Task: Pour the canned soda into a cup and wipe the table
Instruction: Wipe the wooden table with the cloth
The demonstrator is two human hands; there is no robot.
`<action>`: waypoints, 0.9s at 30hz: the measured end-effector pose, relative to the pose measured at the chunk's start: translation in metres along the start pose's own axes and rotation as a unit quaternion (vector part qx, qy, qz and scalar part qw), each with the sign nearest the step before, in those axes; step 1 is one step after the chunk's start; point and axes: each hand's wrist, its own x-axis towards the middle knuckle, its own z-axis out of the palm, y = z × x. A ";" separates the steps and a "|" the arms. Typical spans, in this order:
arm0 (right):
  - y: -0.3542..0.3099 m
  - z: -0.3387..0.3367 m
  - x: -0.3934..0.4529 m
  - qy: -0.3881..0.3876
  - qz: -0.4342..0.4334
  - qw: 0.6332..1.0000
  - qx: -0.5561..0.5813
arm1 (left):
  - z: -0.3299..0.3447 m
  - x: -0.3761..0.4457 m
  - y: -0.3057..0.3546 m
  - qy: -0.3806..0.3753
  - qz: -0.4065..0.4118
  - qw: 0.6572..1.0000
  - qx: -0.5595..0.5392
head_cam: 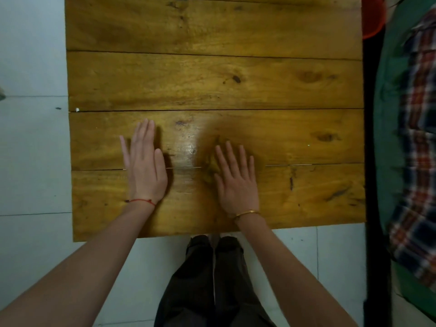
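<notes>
Wooden counter [212,79] lying bare beneath both hands, left hand [145,171] resting flat with fingers [141,135] together and open, right hand [236,182] lying flat just beside, fingers [232,156] spread, holding nothing, plaid cloth [417,142] lying well right of fingers

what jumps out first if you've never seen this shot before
Two bare hands lie flat, palms down, on the near half of a glossy wooden plank table: the left hand with a red string at the wrist, the right hand with a gold bangle. No can, cup or cloth is in view. A plaid cloth fills the right edge.
</notes>
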 end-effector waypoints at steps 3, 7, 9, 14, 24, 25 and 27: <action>0.049 -0.019 0.028 0.032 0.153 0.988 -0.006 | 0.005 0.004 0.009 -0.021 0.014 1.000 0.008; 0.034 -0.031 0.078 0.096 0.267 0.958 0.043 | 0.011 0.008 0.013 -0.040 0.021 0.999 0.015; 0.004 -0.024 0.077 0.090 0.186 0.978 0.040 | 0.013 0.009 0.016 -0.051 0.028 0.998 0.022; -0.011 -0.007 0.012 0.013 -0.014 0.999 0.028 | 0.020 0.020 0.009 -0.085 0.026 0.992 0.093; 0.029 -0.049 0.151 0.108 0.131 0.985 0.021 | 0.037 0.041 0.005 -0.110 -0.011 0.982 0.156; 0.016 -0.050 0.164 0.108 0.115 0.987 0.014 | 0.037 0.042 0.005 -0.110 -0.013 0.982 0.154; -0.012 -0.046 0.169 0.086 0.022 0.996 -0.016 | 0.036 0.043 0.004 -0.112 -0.013 0.981 0.155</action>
